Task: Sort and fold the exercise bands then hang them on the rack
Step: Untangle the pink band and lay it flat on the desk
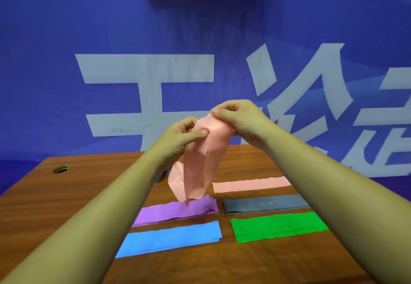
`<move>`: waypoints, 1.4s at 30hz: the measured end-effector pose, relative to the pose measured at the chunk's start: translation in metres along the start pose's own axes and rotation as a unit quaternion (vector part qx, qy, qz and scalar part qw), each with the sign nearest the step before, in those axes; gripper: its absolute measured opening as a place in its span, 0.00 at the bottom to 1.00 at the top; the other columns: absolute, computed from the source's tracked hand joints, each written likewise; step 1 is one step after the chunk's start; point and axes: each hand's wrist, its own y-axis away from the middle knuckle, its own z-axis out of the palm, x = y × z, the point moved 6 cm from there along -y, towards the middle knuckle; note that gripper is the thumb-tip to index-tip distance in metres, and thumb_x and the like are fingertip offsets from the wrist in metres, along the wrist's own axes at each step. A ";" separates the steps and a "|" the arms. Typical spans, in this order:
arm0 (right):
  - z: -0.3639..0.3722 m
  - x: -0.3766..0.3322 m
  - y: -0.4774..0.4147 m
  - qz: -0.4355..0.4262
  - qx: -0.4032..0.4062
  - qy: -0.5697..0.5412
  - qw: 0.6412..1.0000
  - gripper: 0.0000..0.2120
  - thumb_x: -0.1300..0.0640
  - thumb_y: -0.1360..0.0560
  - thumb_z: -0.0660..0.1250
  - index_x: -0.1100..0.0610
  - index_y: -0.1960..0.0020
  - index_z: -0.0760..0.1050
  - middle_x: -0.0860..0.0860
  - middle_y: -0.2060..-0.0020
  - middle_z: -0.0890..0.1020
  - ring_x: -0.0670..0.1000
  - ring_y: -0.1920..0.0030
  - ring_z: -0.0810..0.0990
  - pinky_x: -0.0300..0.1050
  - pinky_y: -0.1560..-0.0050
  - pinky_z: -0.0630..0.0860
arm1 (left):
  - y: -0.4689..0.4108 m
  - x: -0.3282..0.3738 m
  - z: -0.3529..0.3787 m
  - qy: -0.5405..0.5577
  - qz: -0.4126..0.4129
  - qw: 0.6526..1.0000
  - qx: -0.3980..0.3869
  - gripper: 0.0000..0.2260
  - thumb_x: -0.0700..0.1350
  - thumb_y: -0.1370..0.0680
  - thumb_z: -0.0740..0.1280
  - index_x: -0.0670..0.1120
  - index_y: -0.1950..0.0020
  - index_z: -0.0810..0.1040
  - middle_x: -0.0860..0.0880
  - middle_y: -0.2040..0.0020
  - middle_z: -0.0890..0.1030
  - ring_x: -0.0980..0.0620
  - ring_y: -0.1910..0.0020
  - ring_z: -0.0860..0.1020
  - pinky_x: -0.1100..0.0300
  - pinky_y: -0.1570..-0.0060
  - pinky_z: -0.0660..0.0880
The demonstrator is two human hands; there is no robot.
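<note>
Both hands are raised above the wooden table, and between them they pinch the top of a loose pink band. The left hand grips the band's near-left edge with its thumb pressed flat on the front and its fingers curled behind. The right hand clamps the upper right corner, with its fingers bent over the top. The band hangs from this double grip in long, limp strips, with a second fold drooping behind them towards the tabletop. Its lowest tips hang in front of the far end of a folded purple band; whether they touch it cannot be told. The purple band lies flat almost straight below the grip, and a folded blue band lies parallel to it, just nearer the person. Below and to the right of the grip, three more folded strips lie in a column: a folded pink band farthest away, then a grey band, then a green band nearest the person. Far to the left of the grip, a round hole is set in the table's corner. Behind the hands stands a blue backdrop with large white characters.
</note>
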 end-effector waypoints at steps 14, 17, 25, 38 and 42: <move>-0.003 -0.019 0.039 0.029 0.024 -0.037 0.999 0.09 0.60 0.26 0.73 0.62 0.48 0.82 0.53 0.60 0.84 0.46 0.65 0.82 0.40 0.69 0.78 | 0.045 -0.007 0.029 -0.090 0.089 0.991 0.036 0.15 0.58 0.27 0.66 0.52 0.46 0.81 0.52 0.43 0.81 0.52 0.39 0.77 0.51 0.36 0.73; -0.003 -0.023 0.045 0.017 0.025 -0.007 1.000 0.09 0.60 0.27 0.73 0.62 0.48 0.81 0.53 0.59 0.84 0.43 0.67 0.81 0.38 0.70 0.77 | 0.047 -0.011 0.038 -0.120 0.090 0.988 0.037 0.19 0.60 0.30 0.70 0.52 0.44 0.79 0.53 0.43 0.80 0.54 0.40 0.77 0.49 0.37 0.74; -0.002 -0.011 0.053 0.021 0.007 0.058 0.998 0.14 0.58 0.28 0.76 0.66 0.49 0.78 0.59 0.61 0.84 0.50 0.63 0.83 0.43 0.66 0.80 | 0.048 -0.006 0.044 -0.052 0.087 0.994 0.047 0.04 0.43 0.24 0.71 0.45 0.51 0.80 0.52 0.54 0.83 0.56 0.52 0.80 0.60 0.47 0.76; 0.001 -0.004 0.058 0.019 -0.052 0.089 0.994 0.09 0.57 0.24 0.71 0.63 0.50 0.82 0.57 0.57 0.85 0.48 0.58 0.83 0.49 0.53 0.82 | 0.051 -0.014 0.022 -0.028 0.060 0.995 0.073 0.07 0.51 0.29 0.70 0.49 0.57 0.78 0.50 0.61 0.77 0.53 0.60 0.73 0.56 0.59 0.69; 0.005 -0.007 0.055 0.001 -0.061 0.104 0.993 0.08 0.57 0.23 0.70 0.62 0.51 0.82 0.56 0.55 0.85 0.49 0.54 0.82 0.49 0.52 0.82 | 0.047 -0.006 0.024 -0.050 0.079 0.992 0.084 0.07 0.49 0.24 0.69 0.47 0.50 0.80 0.52 0.59 0.79 0.55 0.59 0.76 0.57 0.56 0.74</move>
